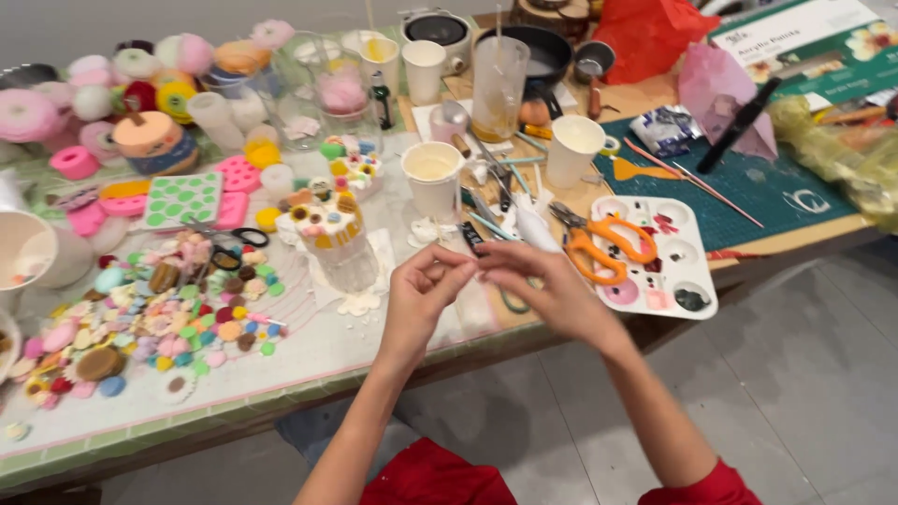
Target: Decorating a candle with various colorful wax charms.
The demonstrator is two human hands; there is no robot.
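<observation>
Left hand: you hold it above the near edge of the worktop, fingertips drawn together toward your right hand; what sits in the grip is too small to tell.
Right hand: its fingertips meet those of the left, the grip pressed together in a pinch; whether anything is in it cannot be told.
Beyond your left grip: a clear glass topped with small coloured decorations stands on the worktop.
Left of your left grip: a scatter of small coloured pieces lies spread well apart from your hands.
Beyond your right grip: orange-handled scissors lie near, partly over a white paint palette.
Farther beyond both grips: a paper cup holds pale liquid, with a second white cup to its right.
</observation>
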